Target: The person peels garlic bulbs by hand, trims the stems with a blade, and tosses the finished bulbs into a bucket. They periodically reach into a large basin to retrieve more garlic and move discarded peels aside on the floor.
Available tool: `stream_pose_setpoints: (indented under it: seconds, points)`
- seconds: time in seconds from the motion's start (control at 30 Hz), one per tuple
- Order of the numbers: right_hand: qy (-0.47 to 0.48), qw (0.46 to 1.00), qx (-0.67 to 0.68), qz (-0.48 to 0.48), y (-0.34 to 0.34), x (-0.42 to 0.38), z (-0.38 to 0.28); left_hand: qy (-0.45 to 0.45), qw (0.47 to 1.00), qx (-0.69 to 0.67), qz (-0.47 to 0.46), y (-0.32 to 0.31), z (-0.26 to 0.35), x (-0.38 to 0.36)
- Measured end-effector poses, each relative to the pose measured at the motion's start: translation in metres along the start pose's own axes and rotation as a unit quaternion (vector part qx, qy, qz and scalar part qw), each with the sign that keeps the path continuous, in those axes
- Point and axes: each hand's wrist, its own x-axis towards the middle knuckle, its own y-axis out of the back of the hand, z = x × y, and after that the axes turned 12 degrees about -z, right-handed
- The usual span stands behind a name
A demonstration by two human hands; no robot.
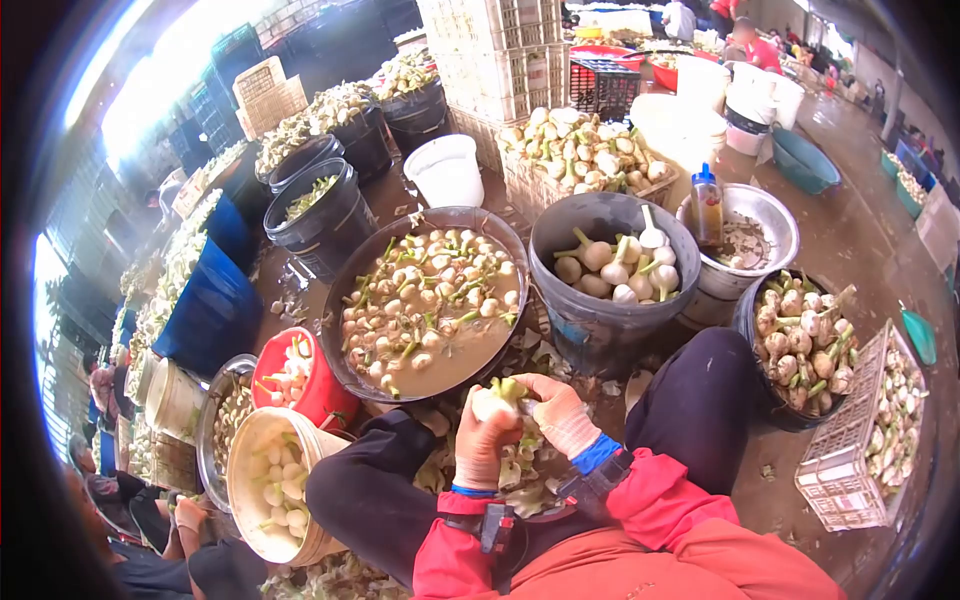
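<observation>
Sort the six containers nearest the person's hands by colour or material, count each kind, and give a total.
Metal basins: 2
Grey bucket: 1
Black bucket: 1
Red bucket: 1
Cream bucket: 1
Total: 6
Both hands, left and right, hold a bulb.

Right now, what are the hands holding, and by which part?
Both hold one pale bulb with green stalk. The left hand wraps its round body from below; the right hand has its fingers at the stalk end.
</observation>
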Motion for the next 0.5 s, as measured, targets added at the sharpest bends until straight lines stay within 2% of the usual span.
stream_pose_setpoints:
  seconds: [0.03,0.07,0.1,0.17,0.2,0.27,0.3,0.33,0.37,0.43,0.47,0.5]
  points:
    - [0.027,0.999,0.013,-0.031,0.0,0.0,-0.005,0.045,0.99,-0.128,-0.029,0.006,0.005,0.0]
    - [0.022,0.99,0.124,-0.061,-0.004,-0.001,-0.001,0.036,0.991,-0.128,0.007,0.004,0.006,-0.001]
    - [0.022,0.99,0.126,-0.063,-0.006,-0.001,-0.002,0.027,0.989,-0.148,0.0,0.008,0.007,0.002]
    - [0.018,0.976,0.192,-0.1,-0.006,-0.004,-0.005,0.029,0.988,-0.143,0.058,0.009,0.007,0.003]
    - [0.017,0.976,0.191,-0.101,-0.006,-0.004,-0.002,0.029,0.987,-0.144,0.059,0.011,0.004,0.004]
    - [0.007,0.973,0.168,-0.161,-0.005,-0.003,0.008,-0.003,0.979,-0.161,0.124,0.012,-0.001,0.007]
    - [0.002,0.969,0.157,-0.192,-0.004,-0.003,0.012,-0.004,0.979,-0.161,0.126,0.016,-0.001,0.007]
    - [0.046,0.954,0.112,-0.275,-0.001,-0.004,0.004,-0.013,0.974,-0.174,0.147,0.019,0.004,0.007]
    - [0.032,0.941,0.009,-0.337,-0.006,-0.009,-0.001,-0.022,0.968,-0.186,0.168,0.022,0.008,0.007]
    - [-0.147,0.884,-0.078,-0.438,-0.011,-0.009,0.009,-0.038,0.957,-0.229,0.172,0.026,0.019,0.007]
    - [-0.205,0.859,-0.195,-0.427,-0.011,-0.007,-0.015,-0.029,0.958,-0.248,0.143,0.025,0.021,0.008]
    - [-0.225,0.871,-0.277,-0.339,-0.015,-0.004,0.011,-0.019,0.957,-0.265,0.113,0.025,0.023,0.007]
